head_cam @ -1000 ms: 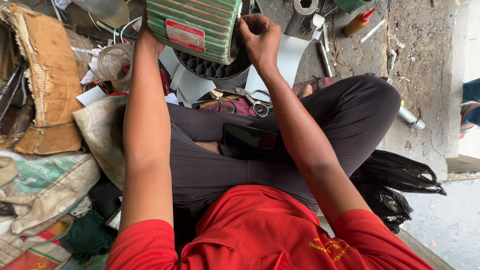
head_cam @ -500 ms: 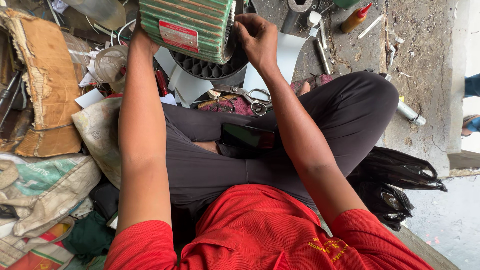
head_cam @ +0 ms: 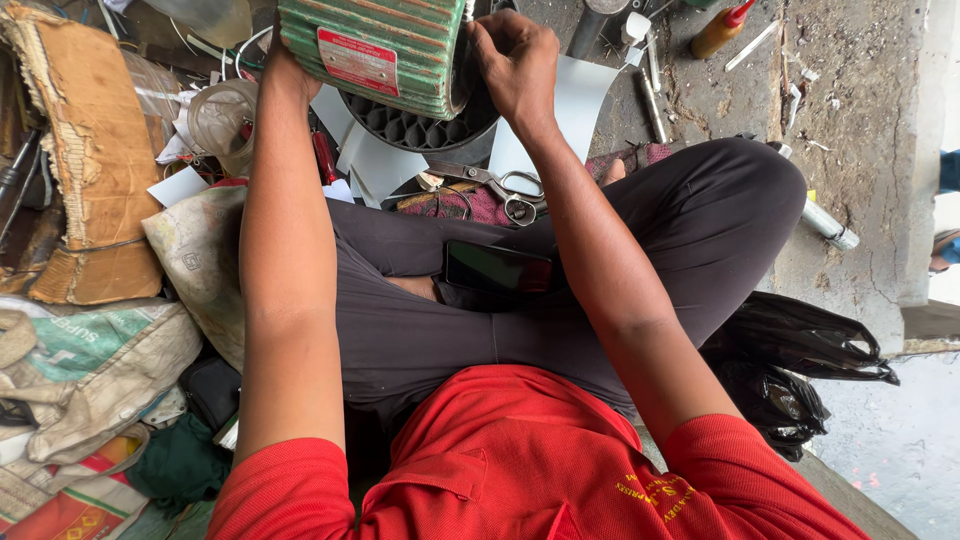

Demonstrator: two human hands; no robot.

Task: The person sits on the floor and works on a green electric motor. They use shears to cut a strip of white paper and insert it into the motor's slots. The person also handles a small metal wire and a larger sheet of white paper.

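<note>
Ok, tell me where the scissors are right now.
In the head view the scissors lie on the floor just beyond the person's crossed legs, below the green ribbed motor housing and under the right hand, beside white paper sheets.

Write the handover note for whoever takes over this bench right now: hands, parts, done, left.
Left hand: pressed against the left side of the green ribbed metal motor housing, steadying it; fingers hidden behind it.
Right hand: fingers curled at the housing's right open end.
The housing lies on its side over a black round slotted fan cover.
Steel scissors and cut white sheet pieces lie just below.
A dark phone rests on the lap.
Done: sheet pieces are cut.
Left: cannot tell what goes on inside the housing; check the open end.
</note>
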